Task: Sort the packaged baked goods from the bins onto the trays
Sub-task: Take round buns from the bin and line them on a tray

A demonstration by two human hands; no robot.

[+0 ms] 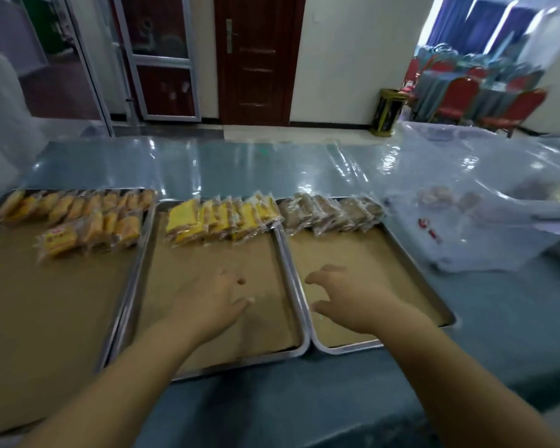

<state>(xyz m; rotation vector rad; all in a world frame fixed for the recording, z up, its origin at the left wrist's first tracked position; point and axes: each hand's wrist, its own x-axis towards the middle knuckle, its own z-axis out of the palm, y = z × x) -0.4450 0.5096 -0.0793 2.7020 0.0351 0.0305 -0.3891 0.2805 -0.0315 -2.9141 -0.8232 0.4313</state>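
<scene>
Three metal trays lined with brown paper lie side by side on the table. The left tray (46,312) holds two rows of orange packaged cakes (78,218). Yellow packaged cakes (217,218) fill the far end of the middle tray (207,370). A row of brown packaged cakes (330,211) sits at the far end of the right tray (446,315). My left hand (214,302) hovers over the middle tray, fingers apart, holding nothing. My right hand (346,299) hovers over the right tray, fingers spread and curled, also without anything in it.
A large clear plastic bag (485,202) with more packaged goods inside lies at the right of the table. The table (239,166) is covered in shiny blue plastic sheet. Behind stand a brown door, a glass door, a bin and red chairs.
</scene>
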